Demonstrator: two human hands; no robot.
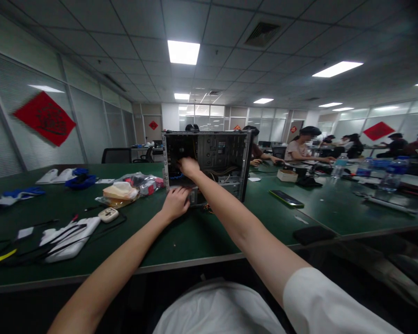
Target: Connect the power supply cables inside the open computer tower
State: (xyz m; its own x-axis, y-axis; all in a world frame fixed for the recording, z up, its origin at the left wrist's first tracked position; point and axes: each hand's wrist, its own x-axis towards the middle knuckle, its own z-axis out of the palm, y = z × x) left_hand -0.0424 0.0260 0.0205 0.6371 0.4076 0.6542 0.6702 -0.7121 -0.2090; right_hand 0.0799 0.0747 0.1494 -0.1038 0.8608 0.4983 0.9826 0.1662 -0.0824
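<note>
Two bare hands are at work on my feed. The right hand (189, 167) reaches in with fingers curled; from here I honestly can't tell whether they pinch anything. The left hand (176, 202) lies lower, back up, fingers bent at the bottom edge, its grip equally unclear. My right forearm (219, 199) slants up and inward, my left forearm (125, 260) lower. Directly ahead, the black-and-grey metal computer case (211, 155) stands open-sided on the dark green table (195, 241). Leftward, a red diamond-shaped wall decoration (45, 118) bears dark characters, too blurred to read.
</note>
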